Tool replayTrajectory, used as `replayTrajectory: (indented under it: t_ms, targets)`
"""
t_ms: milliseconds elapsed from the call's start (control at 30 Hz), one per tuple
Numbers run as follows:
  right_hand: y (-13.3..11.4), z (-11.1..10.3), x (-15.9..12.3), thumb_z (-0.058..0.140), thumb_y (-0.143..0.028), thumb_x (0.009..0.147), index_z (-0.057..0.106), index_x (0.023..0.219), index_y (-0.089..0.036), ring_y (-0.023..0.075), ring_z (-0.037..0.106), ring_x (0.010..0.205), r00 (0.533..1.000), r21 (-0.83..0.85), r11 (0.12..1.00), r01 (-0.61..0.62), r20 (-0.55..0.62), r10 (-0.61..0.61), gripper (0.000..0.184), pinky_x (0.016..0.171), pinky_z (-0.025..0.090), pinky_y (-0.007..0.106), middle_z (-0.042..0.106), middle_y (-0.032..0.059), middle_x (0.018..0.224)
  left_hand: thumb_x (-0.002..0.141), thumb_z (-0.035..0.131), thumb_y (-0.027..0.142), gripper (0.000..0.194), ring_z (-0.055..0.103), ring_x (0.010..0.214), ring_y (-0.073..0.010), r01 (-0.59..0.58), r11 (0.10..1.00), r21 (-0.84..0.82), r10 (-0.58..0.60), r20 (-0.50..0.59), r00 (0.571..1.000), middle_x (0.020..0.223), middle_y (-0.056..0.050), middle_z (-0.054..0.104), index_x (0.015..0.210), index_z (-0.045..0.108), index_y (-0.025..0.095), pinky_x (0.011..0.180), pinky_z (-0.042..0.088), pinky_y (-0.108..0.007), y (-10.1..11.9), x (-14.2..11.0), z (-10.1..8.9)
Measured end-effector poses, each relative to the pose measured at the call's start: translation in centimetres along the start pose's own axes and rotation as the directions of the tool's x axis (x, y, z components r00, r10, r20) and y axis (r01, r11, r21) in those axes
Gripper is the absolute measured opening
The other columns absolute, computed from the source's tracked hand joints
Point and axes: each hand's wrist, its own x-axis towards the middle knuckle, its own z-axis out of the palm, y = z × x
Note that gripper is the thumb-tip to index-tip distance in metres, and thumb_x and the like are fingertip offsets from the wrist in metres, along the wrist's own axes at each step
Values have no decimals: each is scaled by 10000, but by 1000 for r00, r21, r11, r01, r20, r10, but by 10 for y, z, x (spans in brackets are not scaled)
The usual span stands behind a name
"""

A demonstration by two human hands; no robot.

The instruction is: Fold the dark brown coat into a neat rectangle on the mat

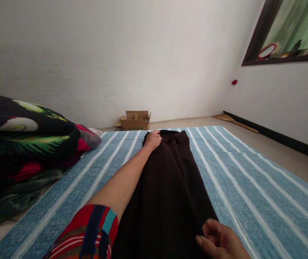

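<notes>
A long dark brown garment [167, 187] lies lengthwise down the middle of a blue mat with white stripes [251, 194]. My left hand [153, 139] is stretched far forward, its fingers closed on the garment's far end. A red, blue and teal striped sleeve covers that upper arm. My right hand [220, 240] is at the bottom edge of the view, fingers curled and pinching the garment's near right edge.
A pile of black floral and pink fabrics [21, 144] is heaped at the left on the mat's edge. An open cardboard box [136, 121] stands against the far white wall. A broom [236, 122] lies along the right wall under a dark-framed window [288, 36].
</notes>
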Motion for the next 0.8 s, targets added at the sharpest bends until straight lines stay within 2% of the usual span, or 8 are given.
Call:
replayTrajectory:
  t_ms: [100,167,333,467,567,633,733,800]
  targets:
    - [-3,3,-4,579,-484,678,360,631,-201,38,291,419,999,14,1000,-11,-35,12,360,411,203,173,308,-90,483,699,569,142,414,578,998,-175,9,1000,11,-9,19,1000,1092,-67,643,1112,581,170,855,404,-225,8,-24,-17]
    - [-7,5,-7,549,-459,704,361,661,-208,41,340,362,998,12,999,-46,-33,46,317,369,219,166,337,-96,464,692,596,180,371,583,974,-197,56,998,30,-57,30,998,1026,-67,654,1063,593,170,845,411,-252,11,-49,-31]
    - [-24,6,-16,483,-380,755,352,752,-227,109,440,263,990,1,990,-138,4,138,202,253,242,176,409,-112,414,668,638,254,235,621,791,-219,263,964,31,-265,114,957,756,-48,647,883,594,170,679,462,-282,15,-136,-73]
    - [-33,1,-20,491,-315,775,360,725,-219,106,460,277,994,0,994,-105,-3,105,170,256,252,165,420,-107,385,730,579,350,177,594,541,-164,437,897,-59,-394,337,855,606,-26,608,755,554,176,472,442,-242,22,-210,-99]
    - [-38,-1,-24,517,-294,785,377,689,-208,85,467,303,996,6,996,-90,-23,90,191,279,269,153,441,-91,403,705,609,379,208,569,505,-139,597,785,-165,-455,500,737,603,-13,594,728,537,186,437,420,-220,28,-252,-110]
    - [-40,-2,-26,529,-288,791,379,678,-204,79,476,321,994,18,995,-99,-37,100,205,297,288,146,453,-83,407,674,643,376,221,556,483,-135,669,714,-204,-479,555,680,582,-1,578,715,531,190,423,401,-216,31,-272,-112]
    - [-44,-1,-30,533,-309,801,387,689,-207,87,465,311,994,37,993,-109,-23,109,210,299,292,155,443,-80,389,617,694,331,229,518,410,-128,730,620,-288,-469,610,638,507,13,549,667,526,184,391,360,-212,32,-290,-111]
    - [-46,0,-32,538,-326,800,401,689,-207,93,442,291,994,44,993,-105,2,105,213,288,273,165,423,-79,375,583,713,281,231,493,381,-115,750,548,-370,-436,639,634,482,21,539,630,511,179,385,344,-206,31,-295,-110]
